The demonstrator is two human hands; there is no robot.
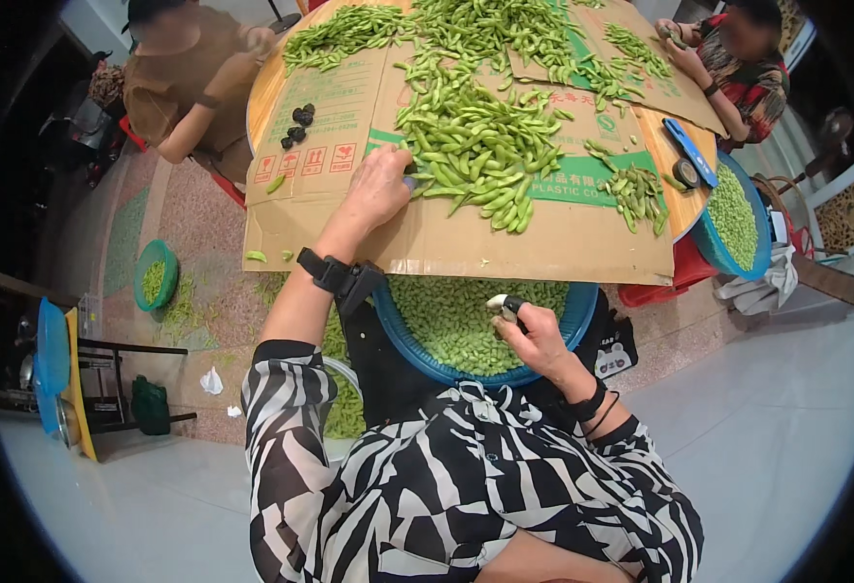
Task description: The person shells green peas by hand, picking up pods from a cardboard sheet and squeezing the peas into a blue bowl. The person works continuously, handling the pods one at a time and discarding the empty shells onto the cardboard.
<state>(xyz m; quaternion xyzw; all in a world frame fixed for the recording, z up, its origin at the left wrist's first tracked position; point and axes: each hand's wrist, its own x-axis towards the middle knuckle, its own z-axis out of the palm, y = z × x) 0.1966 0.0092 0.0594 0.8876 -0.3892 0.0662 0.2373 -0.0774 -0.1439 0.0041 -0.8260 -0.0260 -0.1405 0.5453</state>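
My left hand (381, 182) rests on the flattened cardboard (456, 240), at the left edge of a heap of green soybean pods (470, 138). Its fingertips touch the pods, and dark coverings show on them; whether it grips a pod is hidden. My right hand (536, 337) hovers over a blue plastic basin (390, 328) of shelled green beans (448, 321) in front of me. Its fingers are curled, with a black and a whitish covering on the thumb or a finger; I cannot tell if it holds anything. A smaller pile of darker pods (634, 193) lies to the right.
Two people (186, 87) sit across the round wooden table (656, 138), left and right. A blue-handled tool (689, 153) and tape roll (685, 173) lie on it. Another basin of beans (733, 218) stands right; a green bowl (155, 275) sits on the floor at left.
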